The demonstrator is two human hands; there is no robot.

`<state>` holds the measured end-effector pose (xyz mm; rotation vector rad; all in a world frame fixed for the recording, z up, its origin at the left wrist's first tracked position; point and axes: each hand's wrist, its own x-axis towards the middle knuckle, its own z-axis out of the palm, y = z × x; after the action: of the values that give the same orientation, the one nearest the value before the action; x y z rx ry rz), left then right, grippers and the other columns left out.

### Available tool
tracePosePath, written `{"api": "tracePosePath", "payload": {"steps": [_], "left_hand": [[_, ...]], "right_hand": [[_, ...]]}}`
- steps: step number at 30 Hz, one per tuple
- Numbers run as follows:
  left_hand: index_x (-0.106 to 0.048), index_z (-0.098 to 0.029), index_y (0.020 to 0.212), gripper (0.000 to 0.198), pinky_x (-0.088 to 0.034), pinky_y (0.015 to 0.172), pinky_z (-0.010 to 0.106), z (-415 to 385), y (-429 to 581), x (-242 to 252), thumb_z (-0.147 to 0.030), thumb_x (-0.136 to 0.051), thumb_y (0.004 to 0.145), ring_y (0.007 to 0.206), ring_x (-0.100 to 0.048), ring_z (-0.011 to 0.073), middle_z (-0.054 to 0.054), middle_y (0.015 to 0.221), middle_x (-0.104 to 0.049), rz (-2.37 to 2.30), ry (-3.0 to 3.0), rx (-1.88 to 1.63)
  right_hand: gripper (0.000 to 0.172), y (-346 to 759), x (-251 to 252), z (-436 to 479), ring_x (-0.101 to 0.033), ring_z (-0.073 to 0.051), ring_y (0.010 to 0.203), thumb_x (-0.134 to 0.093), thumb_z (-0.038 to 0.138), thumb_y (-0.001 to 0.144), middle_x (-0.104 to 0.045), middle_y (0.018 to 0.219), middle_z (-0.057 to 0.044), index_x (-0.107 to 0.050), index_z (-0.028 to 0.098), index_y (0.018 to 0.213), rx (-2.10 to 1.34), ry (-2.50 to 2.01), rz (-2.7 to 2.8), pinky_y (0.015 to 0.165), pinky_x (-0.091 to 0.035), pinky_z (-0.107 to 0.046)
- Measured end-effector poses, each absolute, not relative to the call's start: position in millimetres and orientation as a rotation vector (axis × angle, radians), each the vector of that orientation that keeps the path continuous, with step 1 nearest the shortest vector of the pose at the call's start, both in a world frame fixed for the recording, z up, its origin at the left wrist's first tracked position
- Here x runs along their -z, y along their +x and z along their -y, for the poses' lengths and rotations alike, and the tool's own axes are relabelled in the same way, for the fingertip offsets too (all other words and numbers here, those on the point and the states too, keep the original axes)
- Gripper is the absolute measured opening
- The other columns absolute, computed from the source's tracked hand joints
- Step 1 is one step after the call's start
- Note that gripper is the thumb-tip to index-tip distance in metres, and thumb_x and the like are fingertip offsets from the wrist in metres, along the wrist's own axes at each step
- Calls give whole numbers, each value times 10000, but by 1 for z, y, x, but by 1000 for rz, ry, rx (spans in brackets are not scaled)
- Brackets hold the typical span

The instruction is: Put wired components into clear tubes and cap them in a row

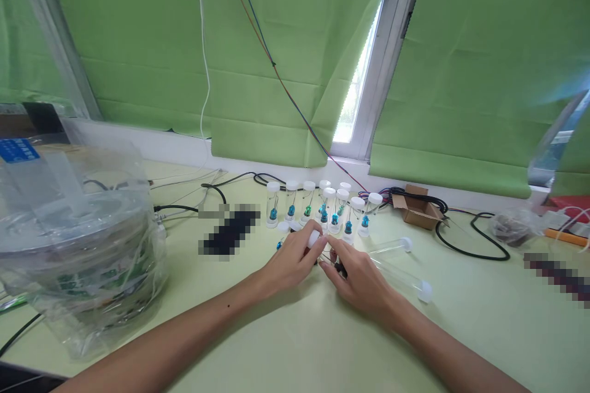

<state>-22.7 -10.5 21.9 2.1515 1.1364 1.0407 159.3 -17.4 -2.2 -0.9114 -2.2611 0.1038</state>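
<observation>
My left hand [295, 261] is closed, with a white round cap [314, 237] between its thumb and fingers. Close against it, my right hand [359, 271] pinches a small black part [340, 268] with thin wires, partly hidden by the fingers. Behind both hands stand several upright clear tubes [308, 206] with white caps, each with a small blue or green piece and thin leads inside. Two clear tubes lie on their sides by my right hand, one with its white cap [424, 291] nearest me. A small blue piece [279, 245] sits beside my left fingers.
The pale green table [304, 344] holds large plastic-wrapped spools [87, 245] at the left. An open cardboard box [417, 207] and black cables [474, 255] are at the back right. Blurred dark patches lie at both sides. Green blinds [286, 104] hang behind.
</observation>
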Motion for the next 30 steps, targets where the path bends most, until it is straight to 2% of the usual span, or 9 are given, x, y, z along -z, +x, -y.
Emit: {"api": "tracePosePath", "payload": {"steps": [12,21,30], "left_hand": [[-495,-211,963,326,-283,553,271,10,-25,-22,-461,-287,983,546,-405,141,-60,579,-406,-1179,2230,-987],[-488,-211,909,309,-284,556,275,10,-25,-21,-437,-287,977,563,-403,142,-52,598,-423,-1204,2240,-972],[-449,-213,856,260,-273,560,286,10,-25,-21,-380,-290,975,563,-382,143,-43,621,-421,-1207,2258,-927]], "right_hand": [[409,160,5,17,-572,-186,704,-489,257,946,-613,880,-44,-406,205,1343,-119,-927,2279,640,-463,-310],[288,159,7,15,-547,-172,665,-504,258,928,-609,825,-28,-498,178,1204,-98,-961,2288,613,-435,-293],[269,159,11,13,-561,-160,653,-521,254,922,-616,813,-23,-524,186,1183,-103,-977,2291,608,-437,-275]]}}
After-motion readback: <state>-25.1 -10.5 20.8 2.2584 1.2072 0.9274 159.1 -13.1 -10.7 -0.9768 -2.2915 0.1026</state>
